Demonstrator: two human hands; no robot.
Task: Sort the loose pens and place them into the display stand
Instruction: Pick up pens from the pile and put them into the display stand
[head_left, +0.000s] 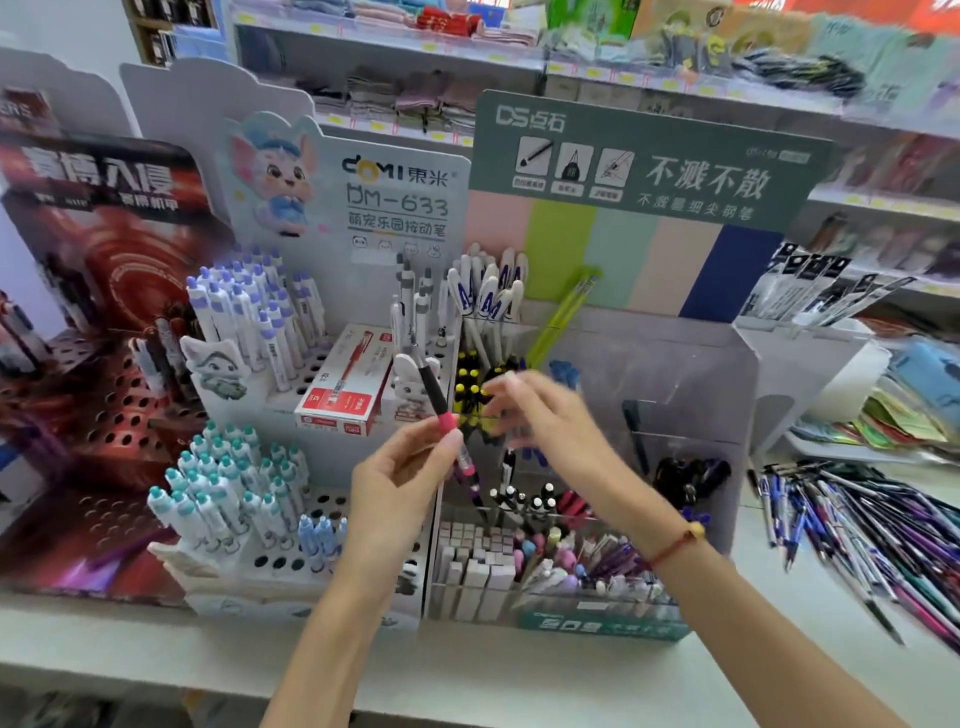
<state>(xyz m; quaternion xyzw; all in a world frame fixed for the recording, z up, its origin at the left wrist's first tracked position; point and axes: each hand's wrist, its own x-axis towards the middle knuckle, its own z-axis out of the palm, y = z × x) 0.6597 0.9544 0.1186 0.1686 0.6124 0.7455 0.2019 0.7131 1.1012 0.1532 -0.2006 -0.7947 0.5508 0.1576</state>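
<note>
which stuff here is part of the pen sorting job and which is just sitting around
Part of the job:
- black and pink pen held in the left hand
- right hand, empty, fingers spread
- pile of loose pens on the counter at right
- clear display stand with compartments

Just there:
- red pen box
- white stand with purple- and teal-capped pens
- red poster stand
- shelves behind

A shop interior under bright, even light; a pale counter (156, 649) runs across the foreground; behind it rise white shelves (519, 62) with yellow price tags along their edges, stacked with folded cloth goods (415, 98) and coloured packets, blurred toward the right; a plain white wall (62, 26) shows at upper left, beside a dark wooden rack (156, 31) holding small items
</note>
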